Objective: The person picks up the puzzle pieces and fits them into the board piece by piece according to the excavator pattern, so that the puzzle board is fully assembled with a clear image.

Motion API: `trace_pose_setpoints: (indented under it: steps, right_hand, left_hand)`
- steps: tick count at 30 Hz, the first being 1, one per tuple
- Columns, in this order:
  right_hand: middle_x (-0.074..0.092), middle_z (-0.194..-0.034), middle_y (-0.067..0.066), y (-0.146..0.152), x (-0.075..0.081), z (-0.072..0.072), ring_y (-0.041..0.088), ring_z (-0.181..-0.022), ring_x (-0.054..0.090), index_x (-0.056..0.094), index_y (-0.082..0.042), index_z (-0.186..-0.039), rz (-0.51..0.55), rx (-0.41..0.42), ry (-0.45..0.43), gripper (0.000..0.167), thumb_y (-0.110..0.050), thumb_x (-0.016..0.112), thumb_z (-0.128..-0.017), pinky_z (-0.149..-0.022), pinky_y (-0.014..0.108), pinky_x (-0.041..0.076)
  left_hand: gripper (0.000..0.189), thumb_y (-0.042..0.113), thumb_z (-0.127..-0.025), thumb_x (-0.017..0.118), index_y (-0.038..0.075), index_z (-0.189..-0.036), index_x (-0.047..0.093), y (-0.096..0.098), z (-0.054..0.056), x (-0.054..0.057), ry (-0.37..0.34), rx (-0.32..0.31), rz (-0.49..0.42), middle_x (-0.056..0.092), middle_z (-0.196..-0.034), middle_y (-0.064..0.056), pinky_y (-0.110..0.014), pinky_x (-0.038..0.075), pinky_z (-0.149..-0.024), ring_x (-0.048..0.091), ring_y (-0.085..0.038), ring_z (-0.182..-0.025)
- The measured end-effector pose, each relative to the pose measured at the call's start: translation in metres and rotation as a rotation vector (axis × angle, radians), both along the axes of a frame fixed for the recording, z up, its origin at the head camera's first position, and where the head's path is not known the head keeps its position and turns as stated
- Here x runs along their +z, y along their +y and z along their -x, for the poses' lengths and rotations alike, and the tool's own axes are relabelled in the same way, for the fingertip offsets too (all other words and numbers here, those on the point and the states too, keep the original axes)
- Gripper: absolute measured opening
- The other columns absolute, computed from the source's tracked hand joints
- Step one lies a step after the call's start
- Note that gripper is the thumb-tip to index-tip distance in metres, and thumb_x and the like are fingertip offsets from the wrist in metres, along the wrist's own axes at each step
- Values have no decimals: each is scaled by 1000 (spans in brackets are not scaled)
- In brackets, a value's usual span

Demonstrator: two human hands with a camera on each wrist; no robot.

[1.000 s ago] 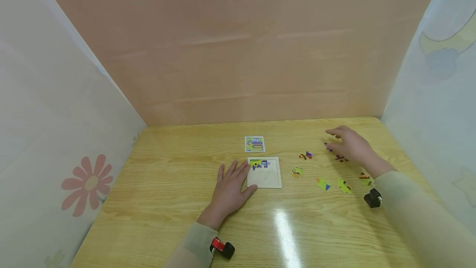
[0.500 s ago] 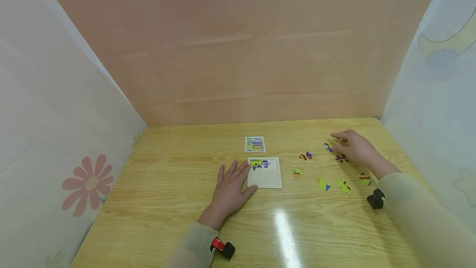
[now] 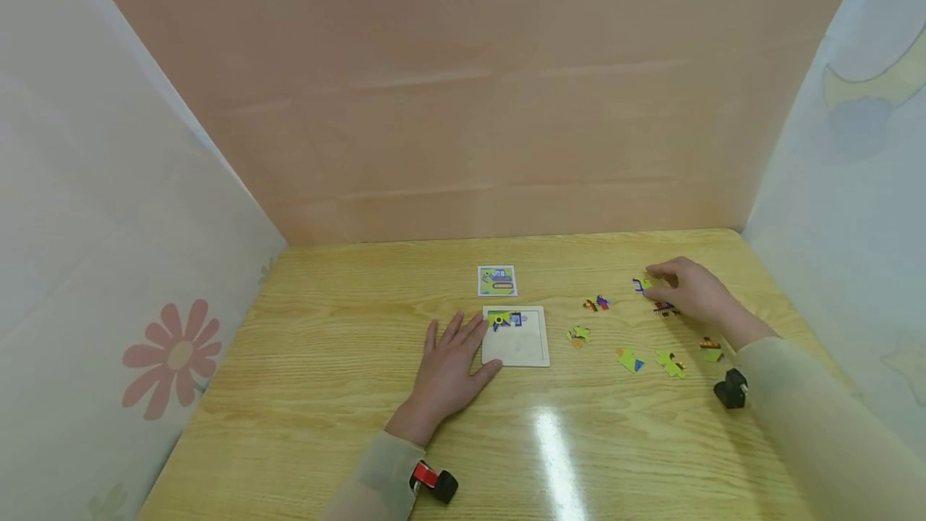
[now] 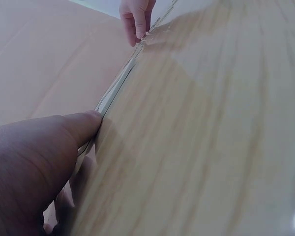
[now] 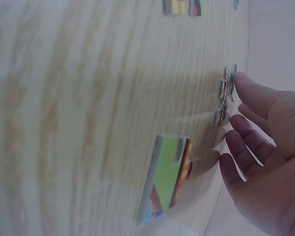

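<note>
My left hand (image 3: 450, 368) lies with fingers spread against the left side of a white puzzle tray (image 3: 524, 348), thumb at its lower left corner. In the tray's upper left sit joined green and blue puzzle pieces (image 3: 504, 320). At the right, my right hand (image 3: 689, 289) pinches a green and blue puzzle piece (image 3: 640, 285) between thumb and index finger, at the table surface. A dark-patterned puzzle piece (image 3: 664, 309) lies under that hand, partly hidden. In the right wrist view, the other fingers (image 5: 241, 147) are loosely bent beside a green and red piece (image 5: 166, 172).
Behind the tray lies a small picture card (image 3: 497, 281). Several loose pieces are scattered between the tray and my right arm, among them a red and purple one (image 3: 596, 303), a green and orange one (image 3: 579, 336) and a green and blue one (image 3: 630, 359).
My right hand has shifted slightly right and toward me, and its thumb and index finger have come together at the green and blue piece. My left hand has stayed at the tray.
</note>
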State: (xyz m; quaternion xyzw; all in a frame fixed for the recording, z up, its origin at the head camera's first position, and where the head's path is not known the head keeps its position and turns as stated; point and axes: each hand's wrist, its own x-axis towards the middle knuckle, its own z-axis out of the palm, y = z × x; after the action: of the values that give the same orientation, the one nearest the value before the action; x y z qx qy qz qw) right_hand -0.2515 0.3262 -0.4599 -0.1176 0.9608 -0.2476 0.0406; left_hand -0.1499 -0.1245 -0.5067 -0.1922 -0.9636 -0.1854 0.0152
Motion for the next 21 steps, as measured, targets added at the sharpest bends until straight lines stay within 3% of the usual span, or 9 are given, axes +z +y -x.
trace_pose_setpoints:
  steps: [8,14,21]
  right_hand:
    - [59,-139,37,-1,-4,0,52,-120,58,64,11,-145,12,-22,-1,53,-25,75,-108,-103,72,48]
    - [61,-134,35,-3,-2,-1,43,-107,58,68,10,-140,11,-6,14,48,-24,76,-107,-91,64,50]
    - [60,-137,36,-5,-3,-1,48,-114,59,69,10,-138,28,-15,4,47,-24,76,-107,-97,69,49]
  left_hand:
    - [75,57,-110,62,15,-169,47,-2,0,-1,14,-4,-1,41,-175,-1,-67,7,-133,26,-34,-167]
    - [73,56,-110,62,13,-168,49,-3,-1,-1,33,-13,-6,44,-174,-3,-68,9,-133,27,-35,-166]
    - [73,56,-110,61,13,-168,49,-3,-1,-1,34,-15,-1,44,-174,-2,-68,9,-133,28,-35,-166]
